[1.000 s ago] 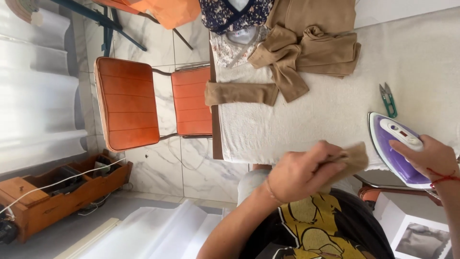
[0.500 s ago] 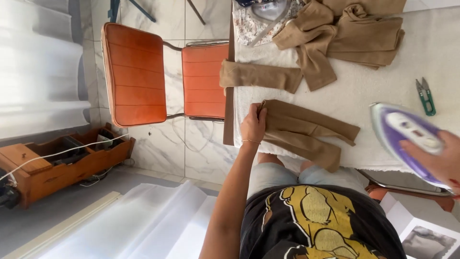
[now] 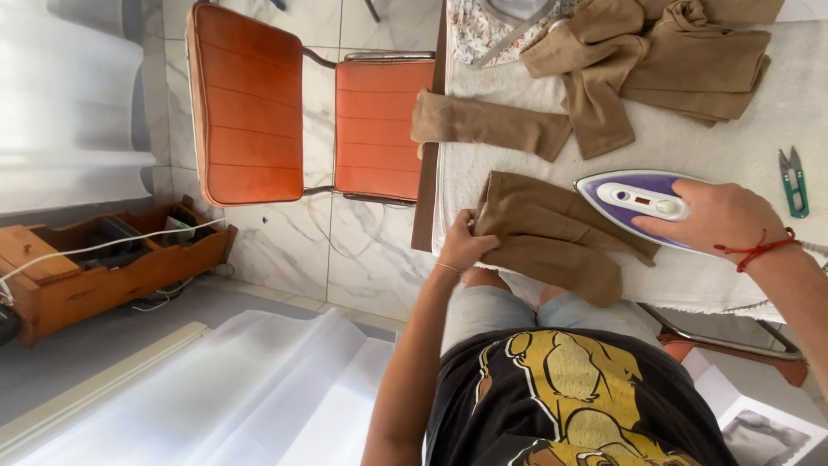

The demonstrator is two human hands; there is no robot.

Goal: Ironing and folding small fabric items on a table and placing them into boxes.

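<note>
Right hand (image 3: pixel 720 216), clenched on the purple-and-white iron (image 3: pixel 638 200), now over the folded tan garment (image 3: pixel 552 233) instead of off past the table's near edge as half a second ago; soleplate down on the cloth's far side. Left hand (image 3: pixel 466 246) still pinching the garment's end at the near corner of the white-covered table (image 3: pixel 690 142), holding it taut. Pressing apparently just begun; tan pile (image 3: pixel 673 60) waiting at the far edge, green snips (image 3: pixel 793 181) beside

Left hand (image 3: pixel 464 246): arm stretched forward, fingers pinched shut, wrist straight. Right hand (image 3: pixel 720 217): palm down, fingers curled in a grip, forearm angled in from right.
</note>
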